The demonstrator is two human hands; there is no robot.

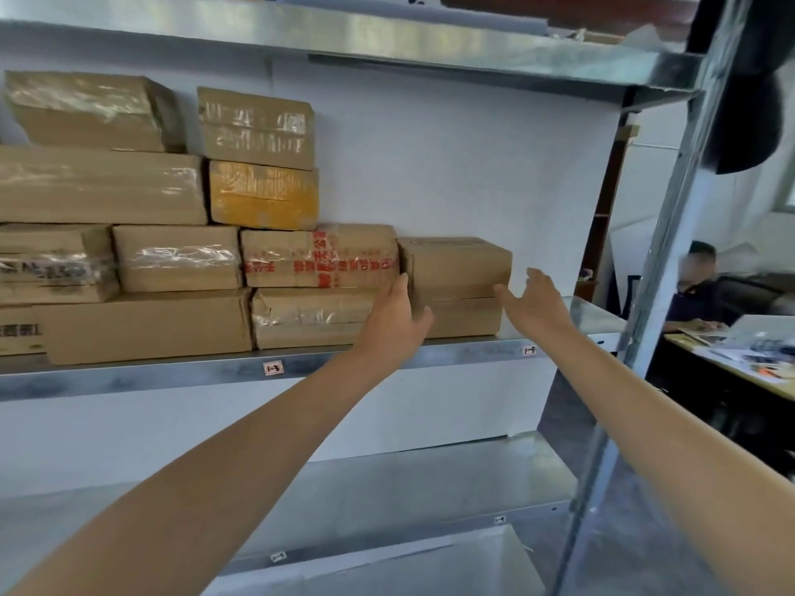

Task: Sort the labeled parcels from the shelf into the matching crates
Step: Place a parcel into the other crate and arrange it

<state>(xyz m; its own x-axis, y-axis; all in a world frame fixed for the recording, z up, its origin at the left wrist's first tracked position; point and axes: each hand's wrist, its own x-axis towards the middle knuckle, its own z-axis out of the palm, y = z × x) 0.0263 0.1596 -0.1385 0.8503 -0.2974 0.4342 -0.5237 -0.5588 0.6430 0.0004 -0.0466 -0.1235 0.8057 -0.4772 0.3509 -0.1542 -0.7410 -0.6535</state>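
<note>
Plain brown parcel (456, 268) at right end of the stacked row on the metal shelf (215, 374), atop another box; left hand (398, 314) spread open at its left edge, touching; right hand (535, 303) open just beside its right side; neither grip closed.

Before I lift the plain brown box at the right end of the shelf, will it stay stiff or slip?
The plain brown box looks rigid: its edges are square and undented. Its bare cardboard, without glossy tape, probably grips well. It rests on a lower box, so lifting straight up seems safest.
</note>
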